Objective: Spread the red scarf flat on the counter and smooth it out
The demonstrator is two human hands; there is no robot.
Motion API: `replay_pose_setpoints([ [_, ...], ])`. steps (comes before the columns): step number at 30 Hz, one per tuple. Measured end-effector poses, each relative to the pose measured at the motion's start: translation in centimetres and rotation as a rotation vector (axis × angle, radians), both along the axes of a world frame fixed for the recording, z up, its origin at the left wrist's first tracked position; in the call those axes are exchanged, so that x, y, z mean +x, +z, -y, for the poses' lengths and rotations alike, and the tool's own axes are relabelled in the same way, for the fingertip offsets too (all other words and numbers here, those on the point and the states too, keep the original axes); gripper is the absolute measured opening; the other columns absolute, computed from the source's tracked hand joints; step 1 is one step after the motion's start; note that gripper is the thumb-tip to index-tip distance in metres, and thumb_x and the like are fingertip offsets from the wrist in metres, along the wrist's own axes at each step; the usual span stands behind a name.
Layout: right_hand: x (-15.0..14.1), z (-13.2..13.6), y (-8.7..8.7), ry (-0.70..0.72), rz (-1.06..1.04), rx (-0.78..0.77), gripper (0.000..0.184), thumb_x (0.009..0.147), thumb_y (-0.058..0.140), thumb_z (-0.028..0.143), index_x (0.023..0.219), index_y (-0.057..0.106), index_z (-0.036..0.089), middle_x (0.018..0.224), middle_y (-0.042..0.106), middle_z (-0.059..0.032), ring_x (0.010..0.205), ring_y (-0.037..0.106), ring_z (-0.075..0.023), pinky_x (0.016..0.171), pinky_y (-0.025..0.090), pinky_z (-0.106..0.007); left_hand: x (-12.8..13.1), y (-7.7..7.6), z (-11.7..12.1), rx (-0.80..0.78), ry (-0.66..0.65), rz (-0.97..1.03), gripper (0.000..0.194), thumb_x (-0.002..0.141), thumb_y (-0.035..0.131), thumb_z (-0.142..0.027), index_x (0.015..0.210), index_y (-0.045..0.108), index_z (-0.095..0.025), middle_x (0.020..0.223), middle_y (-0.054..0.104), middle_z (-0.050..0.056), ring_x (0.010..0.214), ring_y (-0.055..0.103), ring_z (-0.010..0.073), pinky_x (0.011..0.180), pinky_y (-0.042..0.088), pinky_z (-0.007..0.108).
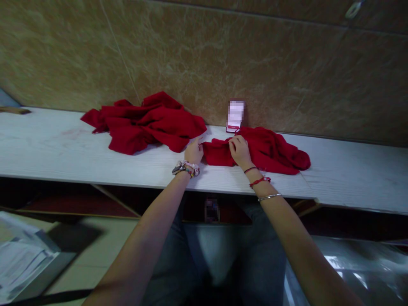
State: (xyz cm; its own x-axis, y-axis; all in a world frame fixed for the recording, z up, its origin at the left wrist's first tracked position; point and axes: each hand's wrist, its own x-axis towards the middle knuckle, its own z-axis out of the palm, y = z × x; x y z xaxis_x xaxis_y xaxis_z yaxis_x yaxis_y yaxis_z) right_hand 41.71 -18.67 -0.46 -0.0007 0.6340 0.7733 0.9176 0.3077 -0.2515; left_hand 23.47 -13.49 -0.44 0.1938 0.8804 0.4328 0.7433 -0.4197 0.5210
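Note:
A red cloth (270, 148) lies partly bunched on the white shelf, its left part spread in a narrow flat strip between my hands. My left hand (194, 151) is closed at the left end of this strip, thumb and fingers on its edge. My right hand (240, 151) pinches the upper edge of the same cloth, fingers bent down over it. To the left, a second heap of red cloth (156, 123) lies crumpled against the wall, just beyond my left hand. Whether either piece is a garment I cannot tell.
A phone (233, 128) with a lit screen leans on the tiled wall (204, 63) behind the cloth. The white shelf (63, 148) has open compartments below its front edge. A box of papers (22, 263) stands at lower left, and clear plastic (357, 263) lies at lower right.

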Motion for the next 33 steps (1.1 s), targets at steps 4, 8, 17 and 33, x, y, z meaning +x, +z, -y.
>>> replay_pose_setpoints([
  [4, 1.7, -0.1, 0.5, -0.142, -0.209, 0.202, 0.021, 0.085, 0.033, 0.019, 0.078, 0.053, 0.018, 0.085, 0.051, -0.0088, 0.084, 0.048, -0.0196, 0.078, 0.04, -0.035, 0.0, 0.3, 0.1, 0.007, 0.185, -0.028, 0.038, 0.079, 0.042, -0.011, 0.115, 0.05, -0.021, 0.095, 0.064, 0.006, 0.09, 0.058, 0.0214, 0.074, 0.044, 0.029],
  [8, 2.6, 0.2, 0.6, -0.074, -0.236, 0.107, 0.019, 0.083, 0.037, 0.021, 0.071, 0.052, 0.019, 0.079, 0.05, -0.0069, 0.078, 0.049, -0.0186, 0.076, 0.042, -0.034, 0.0, 0.1, -0.2, -0.001, 0.168, -0.012, 0.033, 0.079, 0.041, -0.012, 0.108, 0.054, -0.02, 0.096, 0.063, 0.008, 0.091, 0.058, 0.0213, 0.074, 0.043, 0.029],
  [17, 2.1, -0.1, -0.5, 0.03, -0.107, -0.133, 0.024, 0.078, 0.052, 0.03, 0.097, 0.059, 0.016, 0.1, 0.05, -0.0106, 0.097, 0.048, -0.0229, 0.088, 0.04, -0.039, 0.2, -0.4, -0.7, 0.008, -0.057, -0.152, 0.024, 0.085, 0.039, -0.024, 0.086, 0.061, -0.017, 0.083, 0.065, 0.009, 0.08, 0.059, 0.0213, 0.069, 0.043, 0.029],
  [33, 3.1, 1.0, 1.3, -0.138, -0.378, 0.112, 0.018, 0.078, 0.048, 0.026, 0.067, 0.06, 0.019, 0.076, 0.053, -0.0062, 0.075, 0.051, -0.0199, 0.076, 0.042, -0.037, -0.7, 0.0, -1.5, 0.087, 0.254, -0.051, 0.017, 0.08, 0.043, -0.017, 0.085, 0.059, -0.021, 0.09, 0.061, 0.008, 0.086, 0.056, 0.0226, 0.066, 0.042, 0.03],
])
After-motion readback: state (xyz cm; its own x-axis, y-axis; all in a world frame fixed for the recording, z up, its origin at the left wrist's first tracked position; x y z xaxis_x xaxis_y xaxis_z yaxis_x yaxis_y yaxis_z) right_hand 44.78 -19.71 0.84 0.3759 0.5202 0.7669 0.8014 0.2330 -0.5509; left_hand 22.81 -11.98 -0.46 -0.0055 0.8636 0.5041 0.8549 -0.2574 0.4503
